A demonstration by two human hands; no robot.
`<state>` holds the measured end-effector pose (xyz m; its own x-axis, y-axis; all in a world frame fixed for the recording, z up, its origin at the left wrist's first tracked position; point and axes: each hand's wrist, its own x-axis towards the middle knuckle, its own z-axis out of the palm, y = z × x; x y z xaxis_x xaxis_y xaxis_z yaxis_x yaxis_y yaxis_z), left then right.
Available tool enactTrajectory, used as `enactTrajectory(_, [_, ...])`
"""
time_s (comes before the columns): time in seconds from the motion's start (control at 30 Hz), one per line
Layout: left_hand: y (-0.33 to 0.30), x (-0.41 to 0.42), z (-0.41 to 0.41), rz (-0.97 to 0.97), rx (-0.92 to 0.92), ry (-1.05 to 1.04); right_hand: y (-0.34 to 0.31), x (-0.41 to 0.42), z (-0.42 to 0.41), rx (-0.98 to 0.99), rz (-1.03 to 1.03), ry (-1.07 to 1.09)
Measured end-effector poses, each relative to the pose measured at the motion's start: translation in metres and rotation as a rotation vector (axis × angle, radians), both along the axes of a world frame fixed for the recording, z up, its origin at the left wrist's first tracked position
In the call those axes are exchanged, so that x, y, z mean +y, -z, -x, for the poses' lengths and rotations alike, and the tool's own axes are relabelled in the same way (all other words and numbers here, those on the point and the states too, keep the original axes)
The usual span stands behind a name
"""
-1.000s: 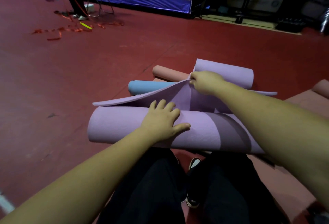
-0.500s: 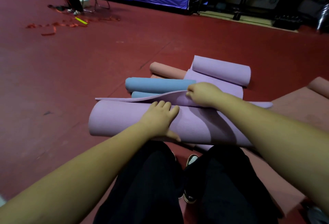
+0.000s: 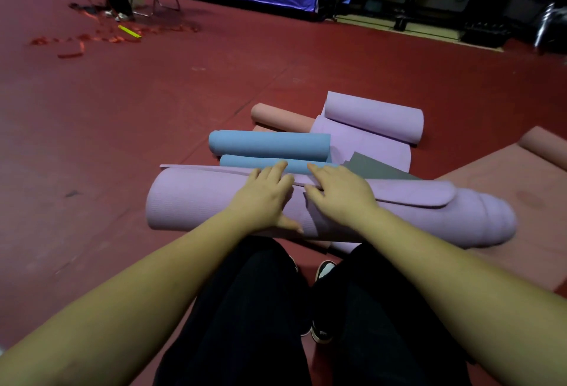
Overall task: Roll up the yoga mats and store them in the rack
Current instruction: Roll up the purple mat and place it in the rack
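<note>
Head view: a long, thick roll of lilac foam yoga mat [image 3: 202, 198] is seen lying crosswise on the dark red floor [image 3: 129, 109], just in front of the person's knees in black trousers [image 3: 245, 309]. Both hands are laid flat on its top, side by side near the middle. The left hand [image 3: 265, 198] is spread with fingers nearly straight, the thumb stretched down the near side of the roll; nothing is gripped. The right hand [image 3: 340, 192] is likewise pressed palm-down with fingers extended over the loose outer edge of the mat, which is held against the roll. The layers at the roll's right end are seen to be stepped and uneven.

Just beyond the fingertips, two rolled blue foam mats [image 3: 270, 143] are stacked, touching the lilac roll's far side. Behind them a salmon-pink rolled mat [image 3: 276, 115] and a second, partly unrolled lilac mat [image 3: 374, 117] are found. A grey sheet [image 3: 371, 166] is tucked between these. At right, a pink mat [image 3: 503, 177] is spread flat on the floor.
</note>
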<state>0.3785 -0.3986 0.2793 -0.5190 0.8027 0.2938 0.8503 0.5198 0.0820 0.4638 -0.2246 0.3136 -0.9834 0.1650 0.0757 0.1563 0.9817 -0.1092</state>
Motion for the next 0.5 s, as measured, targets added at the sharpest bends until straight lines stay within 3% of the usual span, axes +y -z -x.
enactTrajectory(0.23, [-0.003, 0.002, 0.000, -0.012, 0.012, -0.034, 0.003, -0.001, 0.010, -0.016, 0.038, 0.030])
enactTrajectory(0.37, [0.014, -0.005, -0.017, -0.330, -0.179, -0.191, 0.010, 0.007, 0.020, -0.076, 0.097, 0.057])
enactTrajectory(0.43, [0.015, -0.009, -0.046, -0.633, -0.501, -0.346, 0.016, 0.012, 0.025, -0.091, 0.061, 0.059])
enactTrajectory(0.5, [0.008, -0.004, -0.073, -0.999, -1.246, -0.614, 0.023, 0.016, 0.028, -0.084, 0.024, 0.045])
